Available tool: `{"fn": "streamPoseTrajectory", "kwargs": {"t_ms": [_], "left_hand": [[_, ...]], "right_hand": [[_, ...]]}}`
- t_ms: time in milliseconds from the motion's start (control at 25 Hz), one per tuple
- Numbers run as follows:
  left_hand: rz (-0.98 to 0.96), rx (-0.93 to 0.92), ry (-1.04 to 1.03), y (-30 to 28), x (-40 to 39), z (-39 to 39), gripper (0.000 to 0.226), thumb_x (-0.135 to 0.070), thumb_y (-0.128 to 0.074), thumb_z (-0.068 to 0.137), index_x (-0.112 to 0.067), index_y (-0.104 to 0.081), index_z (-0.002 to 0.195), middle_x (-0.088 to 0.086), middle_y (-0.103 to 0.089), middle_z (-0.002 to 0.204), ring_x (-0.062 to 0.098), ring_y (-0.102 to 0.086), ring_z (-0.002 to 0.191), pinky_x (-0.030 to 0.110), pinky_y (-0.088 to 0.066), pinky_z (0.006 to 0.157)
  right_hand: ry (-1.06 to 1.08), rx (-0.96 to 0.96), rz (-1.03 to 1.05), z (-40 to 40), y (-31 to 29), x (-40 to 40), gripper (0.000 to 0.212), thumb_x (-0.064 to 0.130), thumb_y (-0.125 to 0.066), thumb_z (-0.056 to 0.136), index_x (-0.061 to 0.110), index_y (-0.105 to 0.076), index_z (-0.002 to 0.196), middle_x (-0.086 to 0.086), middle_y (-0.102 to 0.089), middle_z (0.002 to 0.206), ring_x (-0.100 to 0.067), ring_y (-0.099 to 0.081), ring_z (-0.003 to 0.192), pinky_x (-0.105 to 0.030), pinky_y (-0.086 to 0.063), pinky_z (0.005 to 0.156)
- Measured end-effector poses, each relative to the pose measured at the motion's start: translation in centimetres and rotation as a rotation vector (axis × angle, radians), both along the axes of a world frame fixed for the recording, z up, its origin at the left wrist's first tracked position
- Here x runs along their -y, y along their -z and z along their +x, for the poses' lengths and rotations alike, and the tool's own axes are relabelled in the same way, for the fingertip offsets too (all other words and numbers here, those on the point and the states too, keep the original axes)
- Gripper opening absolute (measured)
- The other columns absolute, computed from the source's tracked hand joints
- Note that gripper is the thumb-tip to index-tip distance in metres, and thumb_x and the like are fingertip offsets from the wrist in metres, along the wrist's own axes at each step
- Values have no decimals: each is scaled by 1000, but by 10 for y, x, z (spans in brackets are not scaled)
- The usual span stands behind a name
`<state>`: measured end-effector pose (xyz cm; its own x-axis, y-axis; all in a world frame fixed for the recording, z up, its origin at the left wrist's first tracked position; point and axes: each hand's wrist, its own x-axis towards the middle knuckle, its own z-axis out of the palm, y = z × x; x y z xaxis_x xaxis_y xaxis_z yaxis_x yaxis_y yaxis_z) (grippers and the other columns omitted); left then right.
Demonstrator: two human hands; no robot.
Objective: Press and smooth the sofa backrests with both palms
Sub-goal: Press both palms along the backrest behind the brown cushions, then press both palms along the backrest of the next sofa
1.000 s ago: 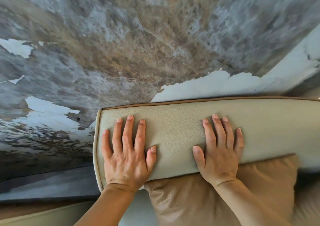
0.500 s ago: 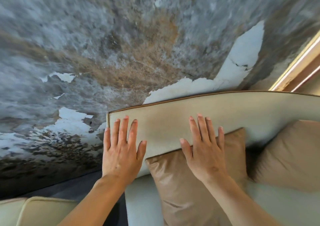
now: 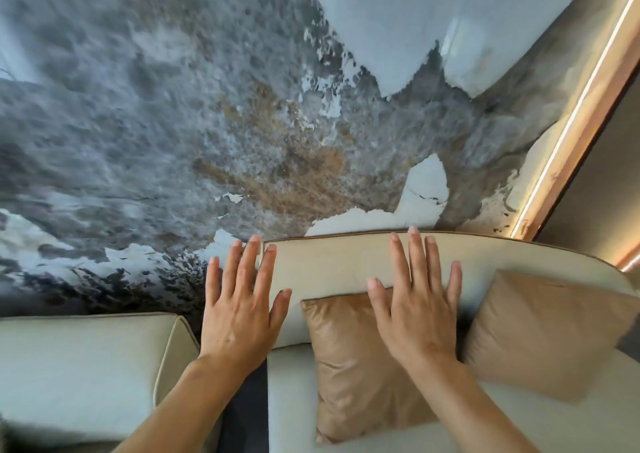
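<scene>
Head view: the mottled grey and rust wall (image 3: 173,123) with pale flaked patches fills the far half of the room, and a lit strip (image 3: 568,126) runs up its right edge. Against it stands the cream sofa backrest (image 3: 332,265), its long axis running left to right, with a brown-piped top edge. It lies just beyond both hands. A second cream sofa section (image 3: 79,359) sits to the near left, apart from the first by a dark gap (image 3: 247,404). Two tan cushions lean on the backrest: the middle cushion (image 3: 349,366) under the right arm, the right cushion (image 3: 540,334) further right. The left hand (image 3: 239,314) is spread flat and empty at the backrest's left end, its outer fingers past the corner. The right hand (image 3: 419,310) is also open and empty, over the backrest's middle, so it looks better placed. Whether either palm touches the leather, I cannot tell
</scene>
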<state>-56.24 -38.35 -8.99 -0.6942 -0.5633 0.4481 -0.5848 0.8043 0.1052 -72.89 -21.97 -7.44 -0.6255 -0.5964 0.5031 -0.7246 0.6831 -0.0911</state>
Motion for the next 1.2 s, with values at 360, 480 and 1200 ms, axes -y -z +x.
{"fn": "streamPoseTrajectory", "kwargs": {"t_ms": [360, 480, 1200], "left_hand": [[-207, -193, -151, -129, -141, 164, 63, -52, -30, 95, -21, -27, 149, 10, -25, 158, 27, -8, 148, 51, -2, 119], [-232, -143, -185, -140, -166, 198, 64, -50, -35, 94, -19, -28, 149, 11, -24, 158, 29, -11, 147, 50, -1, 119], [-187, -23, -322, -143, -98, 381, 62, -42, -38, 91, -14, -38, 145, 14, -28, 156, 33, -18, 145, 58, -13, 116]], "right_hand": [[-98, -92, -290, 144, -124, -148, 67, 54, -29, 93, 22, -22, 151, -8, -19, 161, -28, -12, 148, -55, -1, 115], [-130, -71, -318, 174, -131, -167, 68, 54, -32, 92, 21, -23, 151, -9, -18, 161, -29, -13, 147, -60, -7, 113], [-250, 21, -278, 335, -121, -63, 68, 51, -34, 93, 17, -24, 151, -13, -19, 160, -33, -15, 147, -66, -14, 110]]}}
